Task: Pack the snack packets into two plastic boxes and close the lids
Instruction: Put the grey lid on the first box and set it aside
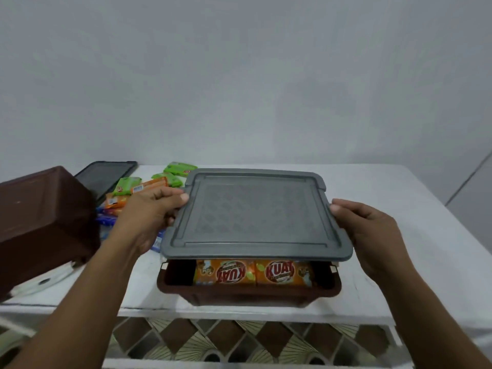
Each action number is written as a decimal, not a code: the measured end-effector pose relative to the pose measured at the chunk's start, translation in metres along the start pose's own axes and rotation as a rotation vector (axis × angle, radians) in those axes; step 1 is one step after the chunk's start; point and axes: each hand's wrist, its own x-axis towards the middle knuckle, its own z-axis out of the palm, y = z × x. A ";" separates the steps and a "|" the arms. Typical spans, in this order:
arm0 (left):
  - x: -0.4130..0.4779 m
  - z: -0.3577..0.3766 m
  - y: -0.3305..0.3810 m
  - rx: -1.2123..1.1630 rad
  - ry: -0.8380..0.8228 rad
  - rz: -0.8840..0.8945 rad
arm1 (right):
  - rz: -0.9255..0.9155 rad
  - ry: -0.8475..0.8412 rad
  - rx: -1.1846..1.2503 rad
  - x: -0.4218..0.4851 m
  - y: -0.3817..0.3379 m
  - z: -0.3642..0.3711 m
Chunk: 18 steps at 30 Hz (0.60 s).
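Note:
A grey lid [255, 214] hovers just above a brown plastic box [247, 292] at the table's front middle. My left hand [151, 217] grips the lid's left edge, thumb on top. My right hand [372, 233] grips its right edge. Under the lid's raised near side, orange snack packets [253, 272] show inside the box. A second brown box [42, 219] stands tilted at the left. Loose green, orange and blue packets [138, 190] lie behind my left hand. Another dark lid [106, 177] lies flat at the back left.
The white table [399, 249] ends at a near edge just in front of the box. A pale wall rises behind it. Patterned floor tiles [239, 339] show below the table's front edge. A white object [45, 282] lies under the tilted box.

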 end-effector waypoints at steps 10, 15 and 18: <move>-0.028 -0.006 -0.020 0.212 0.077 0.084 | -0.016 -0.009 -0.200 -0.024 0.014 -0.008; -0.029 -0.006 -0.024 0.283 0.084 0.122 | -0.004 0.014 -0.157 -0.027 0.028 -0.001; -0.025 -0.008 -0.034 0.185 0.099 0.049 | 0.010 0.048 -0.097 -0.025 0.035 0.004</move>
